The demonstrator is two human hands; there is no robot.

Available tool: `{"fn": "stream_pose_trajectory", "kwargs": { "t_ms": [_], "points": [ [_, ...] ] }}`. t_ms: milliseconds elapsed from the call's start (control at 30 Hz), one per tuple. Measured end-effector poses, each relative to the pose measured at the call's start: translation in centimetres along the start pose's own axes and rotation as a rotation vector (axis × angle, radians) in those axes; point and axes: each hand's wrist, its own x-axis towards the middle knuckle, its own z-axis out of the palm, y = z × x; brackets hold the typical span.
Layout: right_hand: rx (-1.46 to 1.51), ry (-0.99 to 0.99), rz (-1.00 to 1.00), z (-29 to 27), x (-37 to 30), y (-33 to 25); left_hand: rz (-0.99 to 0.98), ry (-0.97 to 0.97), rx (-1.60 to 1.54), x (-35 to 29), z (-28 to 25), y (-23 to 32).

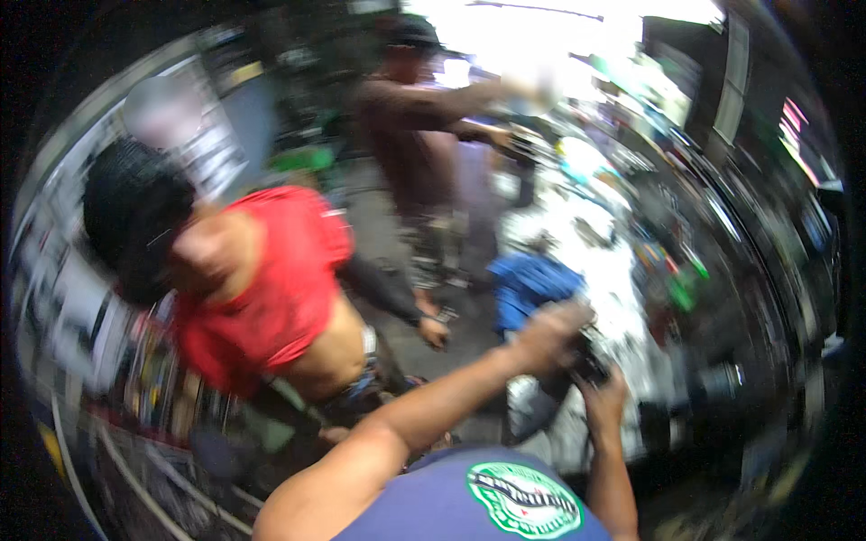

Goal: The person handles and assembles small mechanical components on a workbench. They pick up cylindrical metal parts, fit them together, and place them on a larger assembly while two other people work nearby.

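Observation:
Both of my hands meet over a bright, cluttered workbench (622, 338), at a small dark object (591, 359) whose kind is lost in the motion blur. From above and to the left, my left hand (554, 335) closes on it. My right hand (603, 395) grips the same object from the near right side, with the fingers partly hidden. A crumpled blue cloth (534, 284) lies just beyond my left hand at the bench's left edge.
To my left stands a person in a red shirt (280, 270), close to my left arm. Farther off, another person in a brown top (410, 135) reaches over the bench. Blurred tools and green items (681, 288) crowd the right side. Shelving (162, 388) lines the left.

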Motion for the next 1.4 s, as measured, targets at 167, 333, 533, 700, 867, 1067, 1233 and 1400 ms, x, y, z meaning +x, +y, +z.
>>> {"fn": "stream_pose_trajectory", "kwargs": {
  "t_ms": [167, 333, 533, 700, 867, 1067, 1233, 1400],
  "points": [
    [-0.005, 0.029, -0.033, -0.4, 0.0, 1.1, -0.005, 0.08, -0.222, -0.7, 3.4, -0.2],
    [-0.05, 0.077, -0.104, -0.1, 0.6, 3.6, -0.042, 0.064, -0.242, -1.0, 4.5, -0.5],
    [-0.036, 0.085, -0.124, -0.1, 0.7, 3.8, -0.012, 0.093, -0.254, -0.9, 4.8, -0.8],
    [-0.043, 0.084, -0.146, -0.1, 0.7, 4.1, -0.014, 0.088, -0.253, -1.0, 5.0, -1.1],
    [-0.075, 0.091, -0.138, 0.0, 0.5, 2.3, -0.043, 0.06, -0.287, -1.1, 5.9, -1.7],
    [-0.258, 0.195, -0.107, -1.4, -1.0, 0.0, 0.05, 0.1, -0.197, -1.2, 5.8, -2.9],
    [-0.287, 0.213, -0.491, -5.2, -1.7, -1.9, -0.046, 0.074, -0.283, -0.9, 4.6, -0.1],
    [-0.355, 0.179, -0.55, -5.4, 0.1, -4.9, -0.081, 0.06, -0.312, -0.6, 3.5, 0.7]
  ]
}}
